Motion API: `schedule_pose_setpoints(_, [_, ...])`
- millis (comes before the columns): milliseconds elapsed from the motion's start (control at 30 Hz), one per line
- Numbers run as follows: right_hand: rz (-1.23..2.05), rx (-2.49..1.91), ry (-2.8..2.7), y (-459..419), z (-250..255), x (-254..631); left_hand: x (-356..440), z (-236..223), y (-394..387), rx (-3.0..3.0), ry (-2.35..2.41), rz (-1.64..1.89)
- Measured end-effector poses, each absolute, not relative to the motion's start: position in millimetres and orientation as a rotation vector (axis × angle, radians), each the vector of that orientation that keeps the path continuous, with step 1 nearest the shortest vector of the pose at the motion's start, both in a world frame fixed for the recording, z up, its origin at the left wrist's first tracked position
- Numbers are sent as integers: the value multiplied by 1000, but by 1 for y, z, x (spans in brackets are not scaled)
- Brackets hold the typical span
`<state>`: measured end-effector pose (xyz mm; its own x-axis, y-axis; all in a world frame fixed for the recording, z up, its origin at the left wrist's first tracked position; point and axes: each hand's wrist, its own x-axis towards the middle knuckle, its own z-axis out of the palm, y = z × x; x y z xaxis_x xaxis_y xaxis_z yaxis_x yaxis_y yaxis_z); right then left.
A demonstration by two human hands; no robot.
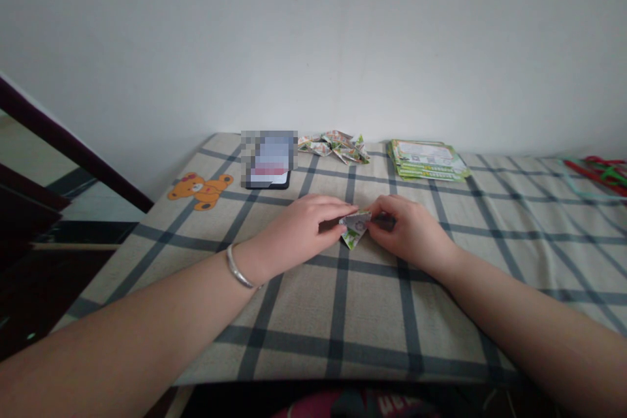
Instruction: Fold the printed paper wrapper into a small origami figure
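A small triangle of folded printed paper (355,228), grey-white and green, is pinched between my two hands just above the checked tablecloth. My left hand (311,225), with a silver bangle at its wrist, grips the paper's left corner between thumb and fingertips. On the other side, my right hand (404,225) pinches the right corner the same way. The paper's point faces down toward me. Beyond my hands, several folded paper pieces (336,145) with similar print lie in a cluster near the wall.
At the back left lies a phone (272,163), its screen blurred out. A stack of green printed sheets (428,160) sits at the back right. Red and green cord-like items (602,173) rest at the far right. An orange bear picture (200,191) marks the cloth's left. Behind stands a wall (313,39).
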<state>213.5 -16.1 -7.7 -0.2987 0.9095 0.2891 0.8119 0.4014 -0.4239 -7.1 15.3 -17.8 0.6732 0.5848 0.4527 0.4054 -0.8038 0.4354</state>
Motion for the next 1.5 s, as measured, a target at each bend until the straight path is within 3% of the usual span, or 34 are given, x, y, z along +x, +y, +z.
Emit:
schedule_pose_setpoints(333, [63,-1443,-2263,-18,-4,210,-5,-16,14,2698,811,858])
schedule_pose_setpoints(667, [119,-1276,-2340,-12,-3,219,-4,-9,10,2661,1007,784])
schedule_pose_setpoints(867, [25,-1162,-2506,-13,-2,222,-7,-10,13,2695,896,815])
schedule_pose_setpoints(1267, [-20,-1263,-2384,-16,-6,219,-3,-8,8,2694,1083,753])
schedule_pose_setpoints(1500, [111,-1062,-2417,-14,-6,218,-5,-8,12,2727,1010,748])
